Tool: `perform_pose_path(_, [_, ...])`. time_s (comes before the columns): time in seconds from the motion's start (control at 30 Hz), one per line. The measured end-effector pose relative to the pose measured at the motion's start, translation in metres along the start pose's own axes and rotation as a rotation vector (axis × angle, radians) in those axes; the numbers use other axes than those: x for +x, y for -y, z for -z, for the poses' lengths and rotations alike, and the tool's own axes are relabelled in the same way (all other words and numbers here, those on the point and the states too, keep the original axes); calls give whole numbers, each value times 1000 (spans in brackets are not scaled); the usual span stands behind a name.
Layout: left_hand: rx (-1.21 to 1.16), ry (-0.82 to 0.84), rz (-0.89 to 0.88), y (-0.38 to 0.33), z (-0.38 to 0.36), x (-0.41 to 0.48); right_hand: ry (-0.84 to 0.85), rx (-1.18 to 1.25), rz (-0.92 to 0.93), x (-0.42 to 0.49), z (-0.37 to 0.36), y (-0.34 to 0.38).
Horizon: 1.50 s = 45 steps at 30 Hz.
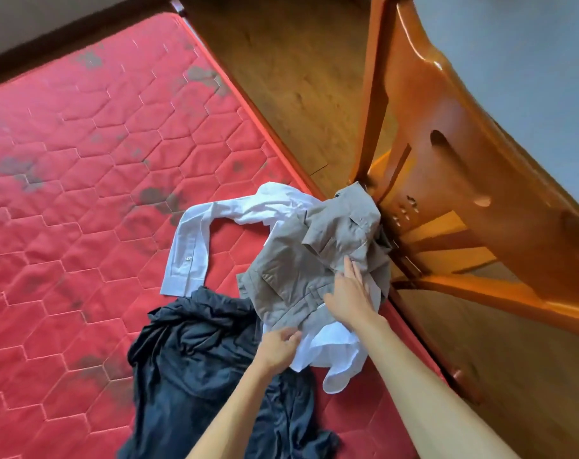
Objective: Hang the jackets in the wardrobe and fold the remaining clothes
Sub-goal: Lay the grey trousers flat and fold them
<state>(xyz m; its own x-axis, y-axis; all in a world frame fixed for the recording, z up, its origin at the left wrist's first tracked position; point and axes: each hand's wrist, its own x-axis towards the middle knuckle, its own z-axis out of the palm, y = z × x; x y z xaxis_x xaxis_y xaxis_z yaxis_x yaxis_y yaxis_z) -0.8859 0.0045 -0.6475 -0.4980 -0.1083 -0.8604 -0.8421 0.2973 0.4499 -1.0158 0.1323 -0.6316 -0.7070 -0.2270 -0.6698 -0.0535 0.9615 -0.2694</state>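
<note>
fingers (350, 268) of right hand (351, 298) seemingly press the grey jacket (291, 270).

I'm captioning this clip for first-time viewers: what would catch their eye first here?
A red quilted mattress fills the left, orange wooden furniture the right. On the mattress edge: grey garment over white shirt, dark garment nearer. The right hand lies flat on the grey garment; the left hand touches the white shirt.

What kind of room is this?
Probably a bedroom: a bare red quilted mattress, a glossy orange-brown wooden furniture piece beside it on a brown wood-grain floor, and loose clothes on the mattress: a white long-sleeved shirt, a grey-beige garment and a dark crumpled garment.
</note>
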Motion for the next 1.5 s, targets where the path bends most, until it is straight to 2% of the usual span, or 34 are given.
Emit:
perform_pose_path(0.13, [-290, -127, 68, 5, 6, -1, -117, 234, -9, -3, 5, -8])
perform_pose_path(0.23, [-463, -293, 55, 0, 24, -17, -230, 417, -68, -16, 23, -8])
perform_pose_path(0.3, [-555, -344, 36, -11, 39, -34, -267, 485, -95, -29, 39, -2])
perform_pose_path(0.53, [-736, -283, -127, -55, 103, -109, -68, 565, -73, -86, 77, 33])
perform_pose_path(0.7, [-839, -276, -221, -74, 149, -184, -211, 540, -61, -141, 117, 67])
perform_pose_path(0.8, [-862, -297, -350, -73, 176, -234, -268, 613, -51, -180, 138, 86])
perform_pose_path(0.9, [-898, -280, -563, -68, 202, -293, -302, 782, -52, -199, 147, 90])
perform_pose_path(1.0, [-775, -269, -755, -58, 230, -357, -347, 925, 25, -207, 153, 90])
perform_pose_path(1.03, [-655, -315, -817, -53, 240, -375, -385, 952, 42, -236, 165, 105])
perform_pose_path(1.13, [-257, -610, -982, -35, 269, -432, -551, 936, 110, -371, 201, 171])
perform_pose_path(1.2, [-113, -810, -1052, -25, 283, -473, -685, 882, 165, -423, 217, 195])
perform_pose_path(1.3, [-142, -1040, -1138, -9, 308, -548, -807, 867, 238, -477, 236, 220])
perform_pose_path(1.37, [-220, -1070, -1144, 4, 329, -589, -844, 872, 319, -505, 245, 239])
perform_pose_path(1.43, [-298, -1067, -1107, 12, 348, -628, -930, 982, 483, -523, 254, 260])
perform_pose_path(1.47, [-302, -1105, -1103, 16, 356, -645, -779, 1018, 583, -527, 263, 268])
perform_pose_path(1.5, [-274, -1195, -1113, 18, 363, -664, -779, 954, 677, -536, 266, 275])
